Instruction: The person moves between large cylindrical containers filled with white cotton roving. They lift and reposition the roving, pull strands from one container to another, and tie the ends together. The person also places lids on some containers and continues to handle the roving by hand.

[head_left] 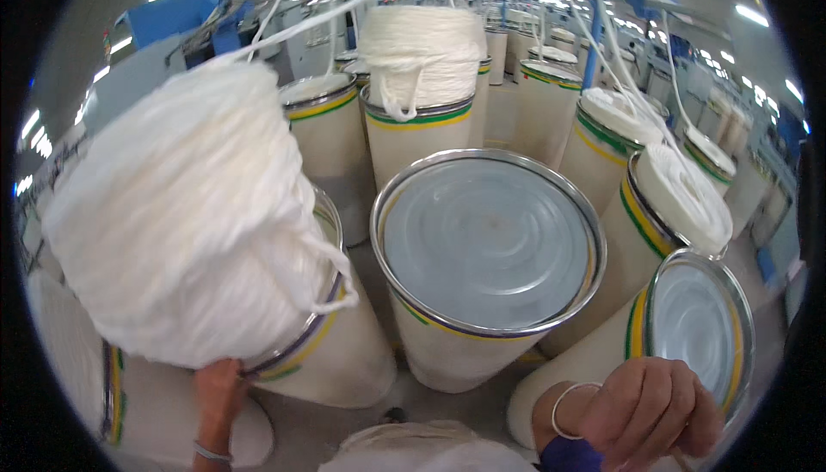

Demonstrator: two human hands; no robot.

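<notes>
At the left, a tall heap of thick white sliver (181,214) rises above a cream can (348,360) with a metal rim and coloured bands. My left hand (220,386) is closed at that can's rim, just under the heap. A loose loop of sliver hangs over the can's near side. My right hand (650,407), with a bangle at the wrist, is curled closed in front of a tilted can (589,377) at the lower right. Whatever its fingers hold, if anything, is hidden. Between my hands stands a can with a bare grey top plate (490,240).
Behind the middle can, another can (422,141) bears a high sliver coil (422,50). More cans stand close together at the right, with sliver strands (619,59) running up to overhead machinery. A blue post (594,33) rises among them.
</notes>
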